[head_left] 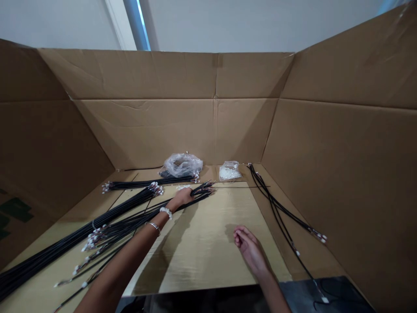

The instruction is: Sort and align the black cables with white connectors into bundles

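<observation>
I am looking into a large cardboard enclosure with a shiny tan work surface [211, 243]. My left hand [182, 198] reaches forward and rests on a loose bundle of black cables [130, 221] with white connector ends; its fingers curl over the cables near their far tips. A bead bracelet and a thin bangle sit on that wrist. My right hand [249, 248] hovers low over the surface at centre right, fingers lightly curled, with nothing visible in it. Longer black cable bundles [65, 243] lie along the left side.
A crumpled clear plastic bag [182, 164] and a small bag of white parts [230, 171] sit at the back wall. A few black cables [280, 208] trail along the right wall. Cardboard walls [342, 152] close in three sides. A dark mat [325, 295] lies at the near right.
</observation>
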